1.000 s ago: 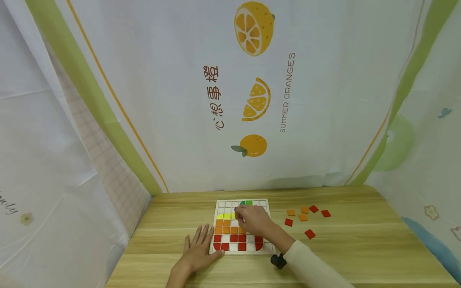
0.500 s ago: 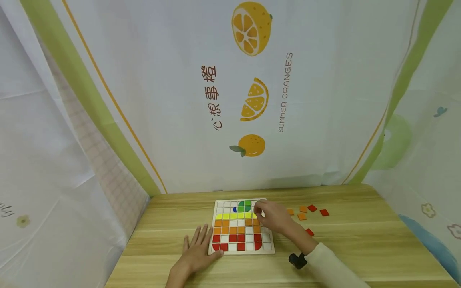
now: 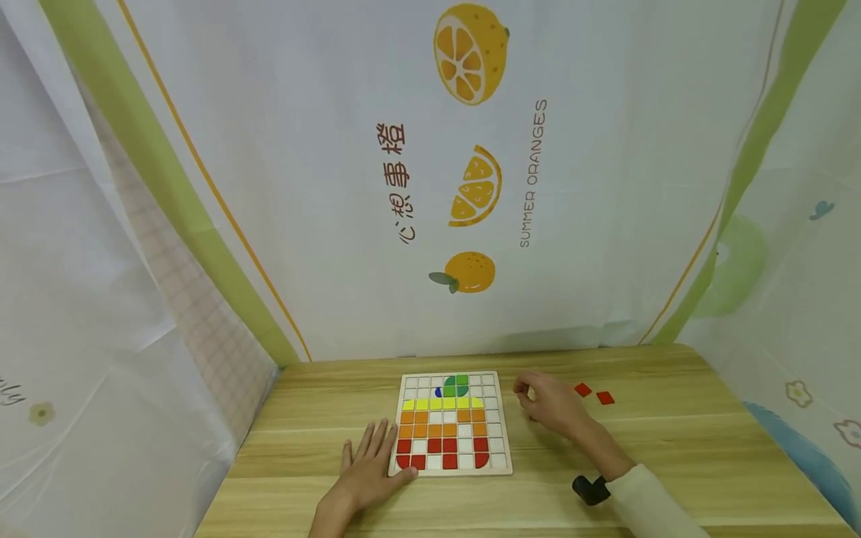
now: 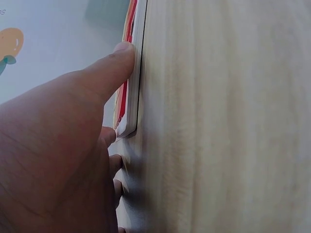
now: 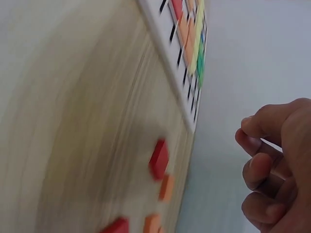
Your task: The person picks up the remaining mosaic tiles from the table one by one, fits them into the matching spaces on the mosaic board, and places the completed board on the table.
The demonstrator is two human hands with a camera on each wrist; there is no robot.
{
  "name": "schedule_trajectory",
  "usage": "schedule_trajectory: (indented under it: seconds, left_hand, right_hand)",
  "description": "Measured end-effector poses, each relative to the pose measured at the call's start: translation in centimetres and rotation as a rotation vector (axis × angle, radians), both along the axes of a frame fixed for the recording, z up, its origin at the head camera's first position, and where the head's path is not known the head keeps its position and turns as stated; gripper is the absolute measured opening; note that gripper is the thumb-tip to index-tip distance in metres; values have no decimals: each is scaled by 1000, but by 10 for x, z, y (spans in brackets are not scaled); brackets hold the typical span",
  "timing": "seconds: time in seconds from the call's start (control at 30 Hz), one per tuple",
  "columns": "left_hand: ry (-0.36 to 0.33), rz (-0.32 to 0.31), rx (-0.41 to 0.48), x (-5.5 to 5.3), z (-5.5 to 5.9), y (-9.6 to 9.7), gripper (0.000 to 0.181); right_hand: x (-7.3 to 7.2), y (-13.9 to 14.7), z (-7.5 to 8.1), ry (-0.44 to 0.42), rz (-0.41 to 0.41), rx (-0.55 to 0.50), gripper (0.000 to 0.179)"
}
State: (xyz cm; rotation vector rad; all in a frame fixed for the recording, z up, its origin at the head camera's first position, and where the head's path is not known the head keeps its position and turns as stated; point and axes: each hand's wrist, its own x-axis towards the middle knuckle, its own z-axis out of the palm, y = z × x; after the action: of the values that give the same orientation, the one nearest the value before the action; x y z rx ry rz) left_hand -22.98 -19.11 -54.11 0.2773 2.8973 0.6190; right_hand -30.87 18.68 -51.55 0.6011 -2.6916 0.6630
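Note:
My left hand (image 3: 366,474) lies on the table with spread, straight fingers. Its thumb (image 4: 119,68) rests on the near left corner of a square white grid puzzle board (image 3: 496,462). Red, orange and yellow tiles fill parts of the board, with a green group and a small blue piece (image 3: 439,391) toward the back. My right hand (image 3: 553,405) hovers right of the board, over loose tiles. Its fingers are curled and thumb meets index finger, with nothing showing between them in the right wrist view. Below it there are a red tile (image 5: 159,160) and an orange tile (image 5: 166,188).
Two red tiles (image 3: 594,394) lie beyond the right hand; the hand hides other loose tiles in the head view. The wooden table (image 3: 282,441) meets a white curtain (image 3: 336,224) with orange prints at its back edge. A black wrist device (image 3: 590,490) hangs by the right cuff.
My right hand has moved right, from over the board's green group to the loose tiles. The blue piece it covered now shows on the board. The left hand stays in place.

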Motion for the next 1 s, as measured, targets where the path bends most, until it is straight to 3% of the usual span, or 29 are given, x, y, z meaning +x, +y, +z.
schedule_trajectory:
  seconds: [0.37, 0.53, 0.77, 1.0]
  left_hand:
    - [-2, 4, 22, 0, -1, -1, 99]
    - [0, 0, 12, 1, 1, 0, 99]
    - [-2, -8, 9, 0, -2, -1, 100]
    - [6, -8, 5, -1, -4, -2, 100]
  right_hand:
    - [-5, 40, -20, -68, -84, -1, 10]
    - [-4, 46, -27, -29, -78, 17, 13]
    - [-2, 49, -34, -82, -84, 2, 11]
    - [-2, 48, -35, -22, -80, 33, 13]
